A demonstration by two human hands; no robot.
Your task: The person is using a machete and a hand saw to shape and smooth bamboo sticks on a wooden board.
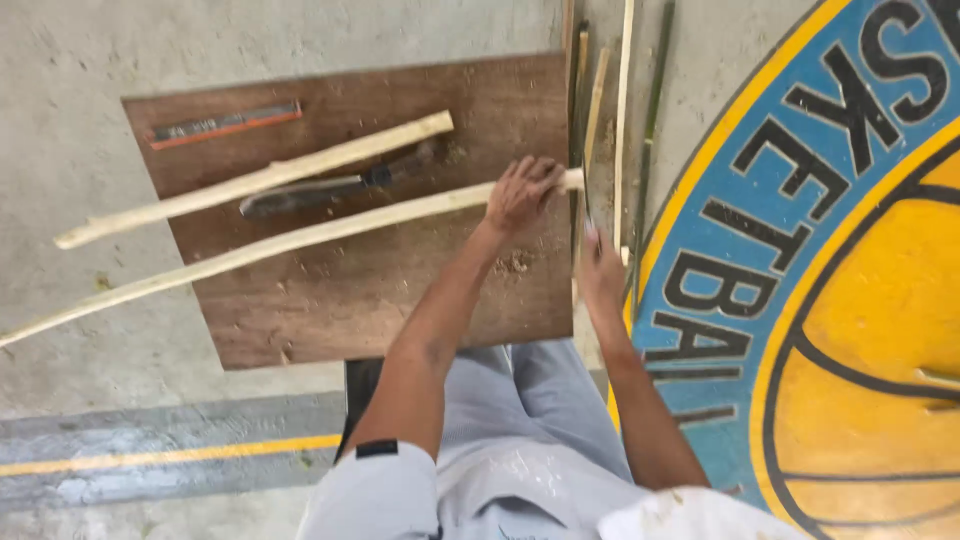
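View: head camera, looking straight down.
Board: 1 dark brown wooden board (400,290), centre-left of the frame, lying flat on the concrete floor (80,80).
Peeled sticks: 2 pale sticks. The long stick (250,250) runs from the left edge up to right of centre; the shorter stick (250,180) lies above it, upper left to upper centre. Both cross the board's left edge.
Knife: 1 dark blade with dark handle (320,190), lying between the 2 sticks on the board.
Flat bar: 1 small grey-and-orange bar (225,124), upper left corner of the board.
Thin strips: about 4 slender strips (623,110), upper centre, just right of the board; exact count uncertain.
Left hand: left hand (522,195), fingers curled down over the right end of the long stick.
Right hand: right hand (600,270), right of centre, fingers pinching 1 thin strip; grip partly blurred.
Floor paint: 1 blue-and-yellow painted emblem (850,300), right side.
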